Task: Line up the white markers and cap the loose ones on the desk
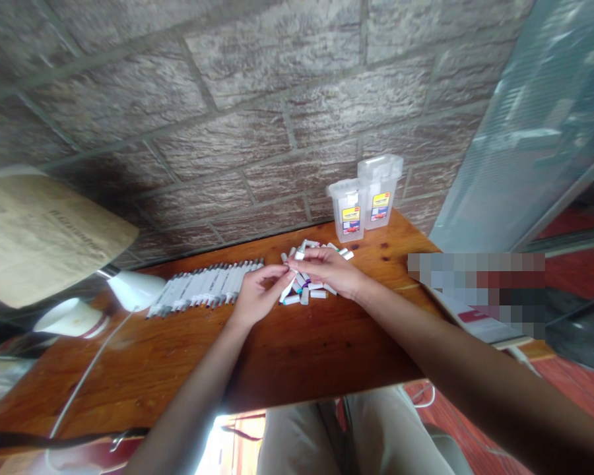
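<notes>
My left hand [258,290] and my right hand [327,269] meet above a loose pile of white markers [307,290] on the wooden table [297,349]. Both pinch the same white marker [288,267] between their fingertips, the left at one end, the right at the other. A tidy row of white markers [205,285] lies side by side to the left of my left hand. Two clear plastic marker boxes [365,198] with coloured labels stand upright against the wall behind the pile.
A brick wall [237,125] rises at the table's far edge. A white lamp [129,290] with its cable and a tan paper bag [39,231] sit at the left. A glass panel [534,132] stands at the right, with papers [475,323] below.
</notes>
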The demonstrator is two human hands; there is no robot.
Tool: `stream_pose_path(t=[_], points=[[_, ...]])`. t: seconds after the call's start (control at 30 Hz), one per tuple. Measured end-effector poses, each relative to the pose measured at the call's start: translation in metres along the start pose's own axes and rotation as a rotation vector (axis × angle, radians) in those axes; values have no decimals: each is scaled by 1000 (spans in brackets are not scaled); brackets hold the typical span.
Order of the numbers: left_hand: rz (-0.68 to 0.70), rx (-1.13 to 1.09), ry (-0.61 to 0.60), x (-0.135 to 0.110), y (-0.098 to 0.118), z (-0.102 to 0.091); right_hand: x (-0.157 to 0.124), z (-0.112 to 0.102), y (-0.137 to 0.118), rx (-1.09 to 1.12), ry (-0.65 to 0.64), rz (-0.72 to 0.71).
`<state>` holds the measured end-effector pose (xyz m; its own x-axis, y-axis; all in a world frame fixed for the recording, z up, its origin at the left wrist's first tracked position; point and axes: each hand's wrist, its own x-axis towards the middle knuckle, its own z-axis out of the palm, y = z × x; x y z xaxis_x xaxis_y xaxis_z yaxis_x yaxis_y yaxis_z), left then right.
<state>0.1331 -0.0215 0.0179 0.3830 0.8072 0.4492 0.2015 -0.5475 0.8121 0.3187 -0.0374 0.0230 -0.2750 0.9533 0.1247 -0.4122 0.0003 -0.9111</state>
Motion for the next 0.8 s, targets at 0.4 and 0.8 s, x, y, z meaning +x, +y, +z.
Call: stream_pose_path(t=[0.4, 0.8], points=[[124, 167, -7, -1, 6, -2, 3, -4, 5, -106, 39, 26], [378, 278, -68, -3, 5, -5, 5, -3, 5, -124, 18, 68]])
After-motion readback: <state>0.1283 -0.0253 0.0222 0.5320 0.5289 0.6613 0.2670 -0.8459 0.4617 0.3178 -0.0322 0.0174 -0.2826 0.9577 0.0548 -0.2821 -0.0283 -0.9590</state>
